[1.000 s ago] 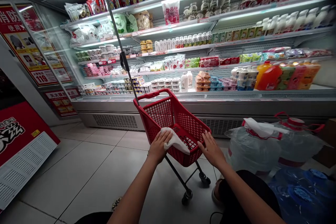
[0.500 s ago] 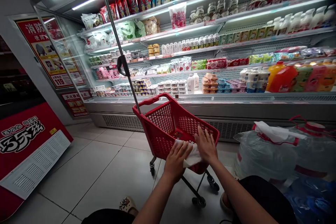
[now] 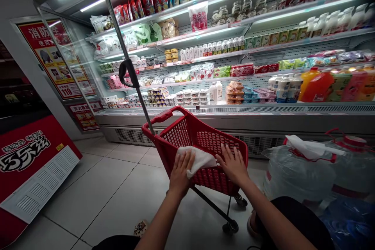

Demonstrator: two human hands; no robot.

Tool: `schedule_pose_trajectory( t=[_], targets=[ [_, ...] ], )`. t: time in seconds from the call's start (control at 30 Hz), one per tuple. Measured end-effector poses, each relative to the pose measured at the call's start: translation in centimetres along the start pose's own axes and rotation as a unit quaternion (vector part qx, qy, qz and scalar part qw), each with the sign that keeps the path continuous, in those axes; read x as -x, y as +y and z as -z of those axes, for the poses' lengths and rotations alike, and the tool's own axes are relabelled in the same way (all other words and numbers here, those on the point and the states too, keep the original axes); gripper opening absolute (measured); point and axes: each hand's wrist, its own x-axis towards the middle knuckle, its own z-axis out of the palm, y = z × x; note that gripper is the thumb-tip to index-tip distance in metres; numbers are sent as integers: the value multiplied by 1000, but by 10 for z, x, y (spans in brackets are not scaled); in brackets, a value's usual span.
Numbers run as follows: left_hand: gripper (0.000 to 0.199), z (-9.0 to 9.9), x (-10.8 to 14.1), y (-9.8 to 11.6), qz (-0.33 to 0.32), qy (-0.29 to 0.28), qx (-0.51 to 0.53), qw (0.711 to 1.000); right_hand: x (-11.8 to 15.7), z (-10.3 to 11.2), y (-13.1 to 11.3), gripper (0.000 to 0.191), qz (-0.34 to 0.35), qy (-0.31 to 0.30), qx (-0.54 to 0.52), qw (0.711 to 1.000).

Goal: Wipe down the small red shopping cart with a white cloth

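A small red plastic shopping cart (image 3: 205,133) with a mesh basket stands in front of me on dark wheels. My left hand (image 3: 181,174) is on the near side of its rim, pressing a white cloth (image 3: 197,159) there with the fingers laid along it. The cloth's loose end trails to the right over the rim. At the right part of the same side, my right hand (image 3: 234,166) rests with its fingers spread and nothing in them. A metal pole (image 3: 117,31) with a black clip rises from the cart's handle end.
Behind the cart runs a lit refrigerated shelf (image 3: 199,111) stocked with dairy, drinks and bags. Large water bottles (image 3: 301,168) in clear plastic stand at the right, close to my knee. A red freezer (image 3: 35,172) is on the left. Pale tiles (image 3: 117,187) cover the floor.
My left hand has slid left along the rim, drawing the cloth with it. My right hand has shifted slightly right. The cart has turned a little and its pole leans further left.
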Motion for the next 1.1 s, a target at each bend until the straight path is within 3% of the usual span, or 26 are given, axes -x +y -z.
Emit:
schedule_pose_trajectory(
  t=[0.1,0.17,0.23,0.4,0.5,0.57,0.63,0.77,0.87,0.97,1.1],
  targets=[
    [66,-1,-1,30,-35,5,9,999,8,5,-9,67,44,8,10,999],
    [66,1,-1,30,-54,0,12,998,9,10,-8,66,39,9,13,999],
    [66,5,-2,13,-63,-13,13,998,8,15,-5,65,38,9,19,999],
    [68,20,-6,-60,0,-49,0,999,5,18,7,61,51,14,41,998],
    [70,21,-14,-78,60,-40,-4,997,5,18,10,62,57,6,43,997],
    [73,14,-18,-63,97,-35,-2,995,5,18,9,62,57,3,41,998],
    [75,4,-20,-28,114,-39,5,993,5,18,7,63,60,0,39,997],
    [83,-9,-21,57,53,-36,37,997,6,19,9,63,77,-1,35,996],
    [87,-5,-22,84,4,-32,40,999,4,21,17,63,97,5,39,994],
    [83,5,-23,60,-44,-37,29,998,1,23,29,63,102,12,39,994],
    [76,17,-23,-2,-20,-41,4,999,-3,27,47,63,93,17,25,995]
  ],
)
